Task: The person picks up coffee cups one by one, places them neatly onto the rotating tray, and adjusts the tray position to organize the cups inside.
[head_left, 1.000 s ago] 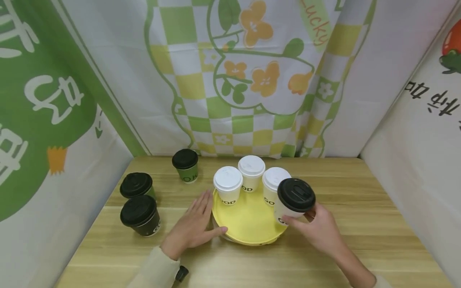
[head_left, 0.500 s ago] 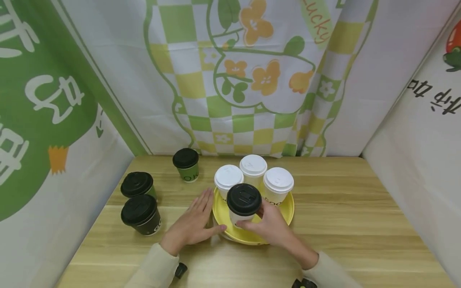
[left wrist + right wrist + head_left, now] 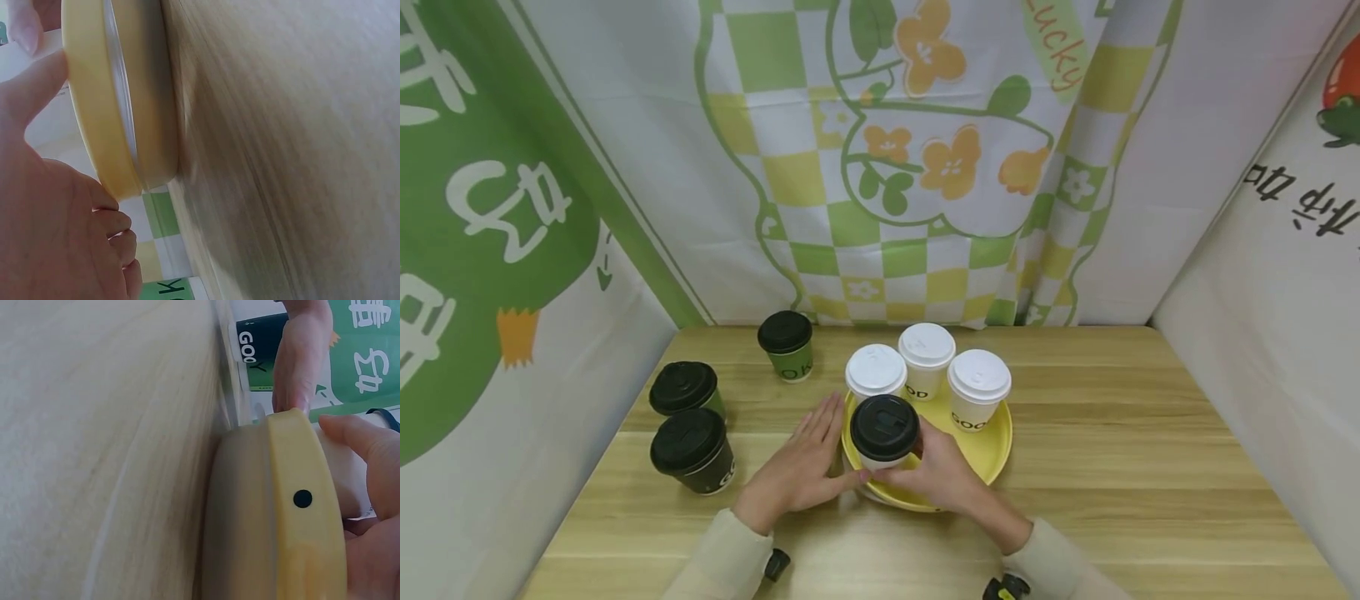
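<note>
In the head view my right hand [image 3: 947,471] grips a white paper cup with a black lid [image 3: 886,429], low over the front left of a round yellow tray [image 3: 981,450]. Fingers and thumb wrap the cup's side. My left hand [image 3: 797,475] lies flat with fingers straight, touching the tray's left rim. Behind the held cup, three white-lidded paper cups stand on the tray: one left [image 3: 876,371], one at the back [image 3: 927,346], one right [image 3: 979,377]. The left wrist view shows my left thumb at the yellow rim [image 3: 94,106].
Left of the tray stand a green cup with a black lid [image 3: 786,346], another green cup [image 3: 685,387] and a black cup [image 3: 696,450]. They rest on the wooden table [image 3: 1135,450]. A patterned curtain [image 3: 917,275] hangs behind, with printed cloth walls on both sides.
My right hand has carried the black-lidded cup from the tray's right side leftward to its front left, and then slightly lower. My left hand stays at the rim.
</note>
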Demonstrator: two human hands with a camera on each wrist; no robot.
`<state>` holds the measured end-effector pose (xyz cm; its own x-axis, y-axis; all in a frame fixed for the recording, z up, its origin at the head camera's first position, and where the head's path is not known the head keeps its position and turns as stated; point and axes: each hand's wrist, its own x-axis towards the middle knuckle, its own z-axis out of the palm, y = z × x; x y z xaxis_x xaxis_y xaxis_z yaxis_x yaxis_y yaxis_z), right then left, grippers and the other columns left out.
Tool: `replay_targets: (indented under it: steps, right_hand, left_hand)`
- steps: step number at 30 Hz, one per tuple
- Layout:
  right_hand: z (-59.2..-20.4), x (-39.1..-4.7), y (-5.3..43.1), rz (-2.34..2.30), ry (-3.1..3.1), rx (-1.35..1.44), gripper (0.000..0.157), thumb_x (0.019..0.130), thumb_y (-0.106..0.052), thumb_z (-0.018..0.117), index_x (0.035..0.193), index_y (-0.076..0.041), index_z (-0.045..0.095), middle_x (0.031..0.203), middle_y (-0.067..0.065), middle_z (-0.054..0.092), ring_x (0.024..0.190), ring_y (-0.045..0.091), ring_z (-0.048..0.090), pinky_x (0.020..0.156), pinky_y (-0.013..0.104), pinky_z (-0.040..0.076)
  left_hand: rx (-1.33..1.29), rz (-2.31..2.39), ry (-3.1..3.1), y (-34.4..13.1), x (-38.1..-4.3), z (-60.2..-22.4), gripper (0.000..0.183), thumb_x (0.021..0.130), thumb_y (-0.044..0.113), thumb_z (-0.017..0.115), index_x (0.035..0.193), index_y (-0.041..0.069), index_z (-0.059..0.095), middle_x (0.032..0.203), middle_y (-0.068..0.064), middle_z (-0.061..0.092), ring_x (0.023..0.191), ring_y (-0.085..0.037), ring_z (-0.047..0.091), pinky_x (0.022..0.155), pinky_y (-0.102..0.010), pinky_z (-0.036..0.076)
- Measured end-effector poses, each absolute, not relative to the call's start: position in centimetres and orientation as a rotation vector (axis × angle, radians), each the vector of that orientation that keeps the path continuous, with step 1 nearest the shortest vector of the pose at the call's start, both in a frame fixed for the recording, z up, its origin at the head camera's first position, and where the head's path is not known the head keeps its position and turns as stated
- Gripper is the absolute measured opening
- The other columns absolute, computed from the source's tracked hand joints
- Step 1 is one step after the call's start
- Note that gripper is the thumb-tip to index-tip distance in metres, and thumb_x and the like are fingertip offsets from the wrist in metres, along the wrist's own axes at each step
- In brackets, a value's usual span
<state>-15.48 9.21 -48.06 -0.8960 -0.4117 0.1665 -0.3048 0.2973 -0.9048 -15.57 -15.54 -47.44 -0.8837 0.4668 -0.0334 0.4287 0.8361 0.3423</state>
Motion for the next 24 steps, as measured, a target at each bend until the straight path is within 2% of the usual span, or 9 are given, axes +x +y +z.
replay_targets:
  steps: [17, 24]
  right_hand:
    - [-48.43, -16.22, 9.36, -1.622, 2.420, -0.757, 0.077, 0.083, -0.019, 0.092, 0.149, -0.018, 0.053, 0.149, 0.004, 0.063, 0.140, 0.022, 0.060, 0.117, 0.042, 0.051]
    - [-48.23, -15.60, 9.98, -1.555, 2.507, -0.715, 0.075, 0.083, -0.022, 0.092, 0.148, -0.010, 0.056, 0.147, 0.011, 0.065, 0.139, 0.029, 0.061, 0.116, 0.047, 0.052]
  left_hand:
    - [0.724, 0.507, 2.907, -15.55, -15.57, -47.55, 0.111, 0.099, 0.069, 0.056, 0.166, -0.008, 0.013, 0.175, -0.028, 0.011, 0.165, -0.042, 0.013, 0.133, -0.059, 0.021]
    - [0.731, 0.504, 2.904, -15.59, -15.59, -47.28, 0.110, 0.098, 0.068, 0.058, 0.165, -0.008, 0.014, 0.175, -0.028, 0.012, 0.165, -0.042, 0.015, 0.133, -0.058, 0.022]
